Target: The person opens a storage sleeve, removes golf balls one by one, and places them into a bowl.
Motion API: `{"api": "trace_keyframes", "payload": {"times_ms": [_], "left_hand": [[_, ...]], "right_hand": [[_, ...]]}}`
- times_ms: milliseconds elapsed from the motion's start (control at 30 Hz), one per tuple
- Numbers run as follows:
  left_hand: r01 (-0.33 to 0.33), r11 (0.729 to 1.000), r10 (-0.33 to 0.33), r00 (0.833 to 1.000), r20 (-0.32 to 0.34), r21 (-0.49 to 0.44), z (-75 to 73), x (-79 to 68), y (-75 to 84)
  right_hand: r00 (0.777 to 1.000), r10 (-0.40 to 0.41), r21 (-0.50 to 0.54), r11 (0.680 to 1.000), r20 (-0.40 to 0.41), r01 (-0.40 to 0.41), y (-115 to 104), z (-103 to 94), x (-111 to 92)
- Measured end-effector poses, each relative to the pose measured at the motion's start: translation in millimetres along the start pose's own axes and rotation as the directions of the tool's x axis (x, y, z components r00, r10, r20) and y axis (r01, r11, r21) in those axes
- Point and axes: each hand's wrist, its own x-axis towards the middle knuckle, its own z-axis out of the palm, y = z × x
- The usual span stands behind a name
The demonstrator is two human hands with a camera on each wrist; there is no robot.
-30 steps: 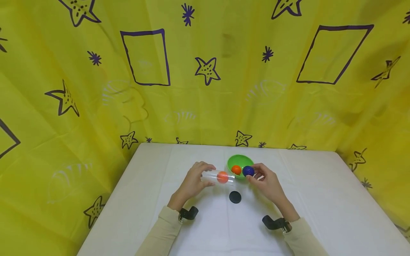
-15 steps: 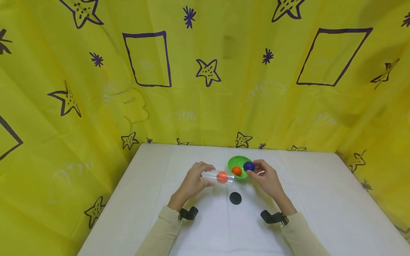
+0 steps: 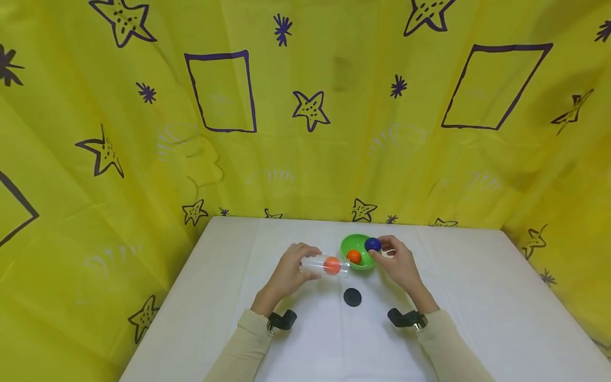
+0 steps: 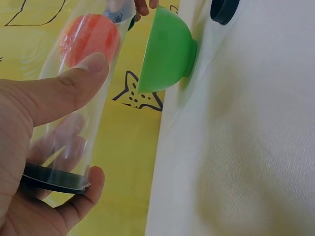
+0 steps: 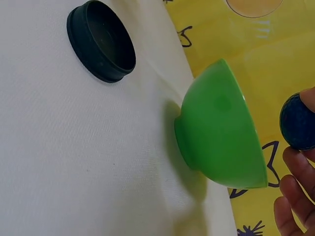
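Note:
My left hand grips a clear plastic tube lying nearly level, with an orange ball inside towards its right end. In the left wrist view, a dark cap closes the tube's near end, and the thumb presses along its side. My right hand pinches a dark blue ball between thumb and fingers, over the right side of a green bowl. Inside the bowl sits another orange ball. The right wrist view shows the blue ball held above the bowl's rim.
A loose black cap lies on the white table, in front of the bowl, its hollow side up. Behind the table's far edge hangs a yellow curtain with drawn stars.
My right hand has drawn the blue ball slightly back and to the right over the bowl. The left hand keeps the tube almost still. The head view has tilted a little.

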Motion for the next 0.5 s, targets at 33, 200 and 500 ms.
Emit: {"api": "trace_keyframes", "payload": {"times_ms": [33,200,500], "left_hand": [[-0.001,1.0,0.001,1.0,-0.002,0.001,-0.3,-0.1,0.5],[-0.006,1.0,0.006,1.0,-0.006,0.002,-0.9,-0.7,1.6],[0.007,1.0,-0.007,1.0,-0.002,-0.007,-0.9,-0.7,1.5]], "right_hand": [[1.0,0.005,0.0,1.0,0.002,-0.005,0.6,0.3,0.9],[1.0,0.012,-0.01,1.0,0.005,-0.012,3.6,2.4,4.0],[1.0,0.016,-0.012,1.0,-0.018,-0.017,7.8,5.7,9.7]]}}
